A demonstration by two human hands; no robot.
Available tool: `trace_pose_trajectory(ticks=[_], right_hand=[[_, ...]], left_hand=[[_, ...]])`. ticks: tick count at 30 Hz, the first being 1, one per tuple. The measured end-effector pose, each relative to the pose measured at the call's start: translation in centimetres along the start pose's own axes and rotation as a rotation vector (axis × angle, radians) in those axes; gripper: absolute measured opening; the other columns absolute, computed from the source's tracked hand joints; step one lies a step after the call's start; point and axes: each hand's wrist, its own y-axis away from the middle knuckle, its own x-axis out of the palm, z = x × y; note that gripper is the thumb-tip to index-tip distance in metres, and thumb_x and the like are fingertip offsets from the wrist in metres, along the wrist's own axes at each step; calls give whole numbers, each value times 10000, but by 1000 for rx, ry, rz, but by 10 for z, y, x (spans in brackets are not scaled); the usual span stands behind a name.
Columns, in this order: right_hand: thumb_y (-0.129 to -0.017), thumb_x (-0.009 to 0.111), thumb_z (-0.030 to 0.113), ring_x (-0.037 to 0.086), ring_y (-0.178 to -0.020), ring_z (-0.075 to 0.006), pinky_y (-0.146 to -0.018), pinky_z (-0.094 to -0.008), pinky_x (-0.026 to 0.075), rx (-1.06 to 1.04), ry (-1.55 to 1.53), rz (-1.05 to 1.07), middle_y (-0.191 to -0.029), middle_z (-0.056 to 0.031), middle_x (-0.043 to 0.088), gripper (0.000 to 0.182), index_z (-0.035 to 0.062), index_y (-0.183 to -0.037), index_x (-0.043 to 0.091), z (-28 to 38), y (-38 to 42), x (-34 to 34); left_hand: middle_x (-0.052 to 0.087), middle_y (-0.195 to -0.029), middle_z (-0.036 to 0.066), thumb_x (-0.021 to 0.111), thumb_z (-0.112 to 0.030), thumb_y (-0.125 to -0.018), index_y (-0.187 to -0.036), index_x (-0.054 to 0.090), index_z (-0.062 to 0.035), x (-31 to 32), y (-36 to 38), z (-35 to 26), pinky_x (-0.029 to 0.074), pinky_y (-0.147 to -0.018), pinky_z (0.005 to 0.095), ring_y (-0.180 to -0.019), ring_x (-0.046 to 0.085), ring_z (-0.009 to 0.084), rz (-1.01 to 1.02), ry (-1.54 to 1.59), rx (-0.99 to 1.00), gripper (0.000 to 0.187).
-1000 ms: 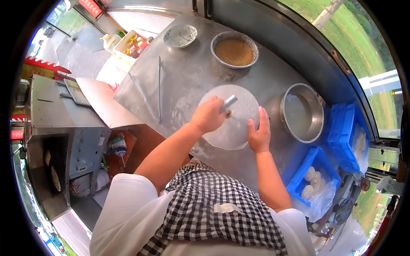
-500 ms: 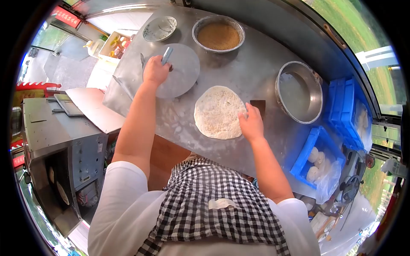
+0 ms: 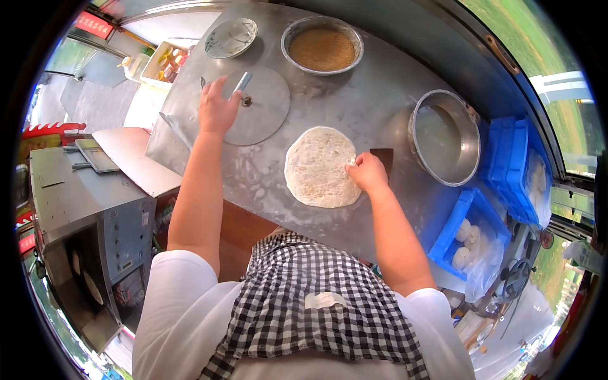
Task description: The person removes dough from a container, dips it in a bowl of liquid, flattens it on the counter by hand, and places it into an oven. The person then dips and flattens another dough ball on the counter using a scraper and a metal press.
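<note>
A round, flat piece of dough [image 3: 320, 166] lies on the steel worktop. My right hand [image 3: 368, 172] is at its right edge, with thumb and fingers pinched on the dough's rim. To the upper left, a flat round metal disc [image 3: 269, 117] with an upright handle [image 3: 243, 81] rests on the worktop. My left hand [image 3: 217, 107] is over the disc's left side, fingers spread, next to the handle and not wrapped round it. A dark flat scraper-like piece [image 3: 382, 159] lies just behind my right hand, partly hidden.
At the back stand a patterned bowl [image 3: 230, 38] and a metal basin of brown powder [image 3: 323, 52]. A larger metal basin [image 3: 476, 139] is at right. A blue crate [image 3: 453, 228] holds dough balls. A long thin blade-like tool [image 3: 176, 130] lies along the worktop's left edge.
My left hand has let go of the disc's handle and opened, shifting slightly left. My right hand has moved a little inward and closed on the dough's edge.
</note>
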Motion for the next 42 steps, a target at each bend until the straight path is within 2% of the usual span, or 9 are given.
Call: trace_pose_trajectory(ticks=[8, 18, 21, 28, 31, 34, 37, 40, 42], right_hand=[[-822, 799, 207, 732, -926, -277, -831, -404, 565, -6, -127, 78, -976, -137, 756, 230, 33, -949, 719, -4, -6, -4], [-842, 760, 201, 687, -817, -204, -752, -372, 535, 40, -313, 336, -905, -112, 747, 257, -23, -966, 739, 6, -10, -18], [-899, 725, 207, 693, -842, -201, -763, -364, 536, 100, -453, 416, -951, -77, 752, 245, 7, -1040, 741, -10, -25, -11], [-952, 712, 227, 721, -919, -202, -800, -368, 549, 113, -479, 459, -1051, -98, 773, 316, 9, -1179, 737, 15, -11, -9], [-959, 701, 218, 719, -915, -183, -800, -374, 552, -180, -296, 335, -1016, -85, 776, 343, -16, -1210, 719, 21, -10, 9], [-969, 652, 248, 741, -907, -346, -797, -448, 560, -405, -161, 260, -976, -227, 760, 319, -44, -1095, 686, 67, 39, 11], [-986, 612, 257, 709, -875, -464, -766, -531, 549, -555, 5, 303, -924, -290, 724, 288, -28, -1014, 635, 102, 99, 13], [-1004, 592, 262, 688, -821, -504, -725, -581, 529, -661, 94, 424, -858, -283, 712, 271, -8, -995, 589, 115, 138, 16], [-1013, 609, 265, 686, -796, -497, -703, -582, 525, -729, 114, 473, -812, -261, 705, 264, 3, -1015, 574, 119, 158, 22]], left_hand=[[669, -1281, 171, 786, -245, -906, -1321, 669, -32, -23, 59, -23, 516, -1029, 438, -1209, 636, 345, 22, 161, -44, 481], [670, -1238, 123, 785, -154, -928, -1310, 668, -19, -9, 132, -70, 563, -957, 374, -1137, 671, 252, 170, 368, -39, 421], [678, -1229, 156, 791, -173, -908, -1275, 678, -4, -1, 152, -84, 564, -939, 395, -1103, 672, 293, 266, 511, -121, 420], [723, -1213, 147, 747, -227, -979, -1291, 666, 52, 32, 192, -108, 547, -982, 357, -1145, 679, 204, 489, 932, -622, 427], [718, -1141, 77, 644, -221, -1053, -1322, 641, 34, 42, 199, -118, 551, -959, 340, -1053, 673, 160, 468, 1057, -842, 371], [716, -1112, 79, 612, -153, -1055, -1366, 610, 13, 60, 211, -113, 575, -908, 368, -1003, 690, 190, 374, 1264, -1127, 353], [713, -1109, 87, 607, -129, -1041, -1374, 613, -16, 53, 224, -111, 599, -832, 384, -950, 705, 209, 375, 1518, -1168, 351], [719, -1250, 73, 453, -228, -1092, -1430, 617, -89, 47, 262, -90, 613, -872, 400, -1061, 726, 234, 327, 1507, -1064, 400], [669, -1376, 68, 414, -259, -1102, -1493, 571, -103, 52, 286, -63, 573, -983, 400, -1186, 684, 234, 372, 1817, -911, 449]])
